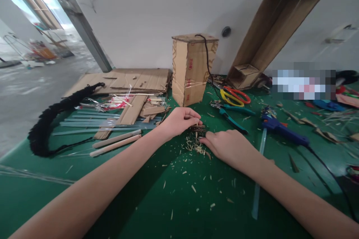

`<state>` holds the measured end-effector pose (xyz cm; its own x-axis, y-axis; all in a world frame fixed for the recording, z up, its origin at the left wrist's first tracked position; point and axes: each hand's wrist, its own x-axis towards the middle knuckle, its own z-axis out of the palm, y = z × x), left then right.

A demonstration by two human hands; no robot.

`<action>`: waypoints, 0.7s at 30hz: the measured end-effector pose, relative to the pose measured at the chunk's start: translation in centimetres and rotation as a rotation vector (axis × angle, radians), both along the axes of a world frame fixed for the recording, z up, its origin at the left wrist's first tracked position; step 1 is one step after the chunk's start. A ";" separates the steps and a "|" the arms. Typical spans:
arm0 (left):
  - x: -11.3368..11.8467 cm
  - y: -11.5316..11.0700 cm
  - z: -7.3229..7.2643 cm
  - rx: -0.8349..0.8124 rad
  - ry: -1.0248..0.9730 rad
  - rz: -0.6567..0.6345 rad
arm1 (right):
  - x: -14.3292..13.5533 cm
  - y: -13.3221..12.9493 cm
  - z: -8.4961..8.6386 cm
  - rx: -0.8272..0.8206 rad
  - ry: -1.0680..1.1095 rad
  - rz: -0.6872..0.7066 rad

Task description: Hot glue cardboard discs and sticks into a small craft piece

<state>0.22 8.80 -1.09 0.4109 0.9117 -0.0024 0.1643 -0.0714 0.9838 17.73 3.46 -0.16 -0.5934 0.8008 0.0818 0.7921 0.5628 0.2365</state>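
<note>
Fingers pinched, my left hand [182, 121] holds a small thin wooden stick [196, 133] that stands roughly upright. Beside the stick is a small dark brown piece [198, 128], just under my left fingertips. My right hand [221, 143] is closed close to the lower end of the stick, its fingertips near the dark piece; what it grips is too small to make out. Pale wood shavings [198, 147] lie in a pile beneath both hands, with loose bits scattered toward me on the green table [151, 201].
A tall cardboard box [193, 71] stands behind my hands. Scissors [234, 97], teal-handled pliers [231, 119] and a blue glue gun [286, 130] with a glue stick lie to the right. Wooden dowels [116, 145], glue sticks [84, 124] and a fuzzy black strip [42, 130] are left.
</note>
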 end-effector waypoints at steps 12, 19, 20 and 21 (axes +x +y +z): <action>-0.3 0.1 0.1 -0.024 -0.018 -0.053 | 0.5 0.1 -0.6 0.078 0.107 -0.061; -0.4 0.1 0.2 -0.033 -0.025 -0.071 | 0.5 0.0 -0.5 0.118 0.145 -0.084; -0.4 0.1 0.2 -0.035 -0.027 -0.071 | 0.5 -0.1 -0.5 0.127 0.151 -0.095; -0.4 0.1 0.2 -0.038 -0.029 -0.069 | 0.4 -0.1 -0.5 0.139 0.157 -0.103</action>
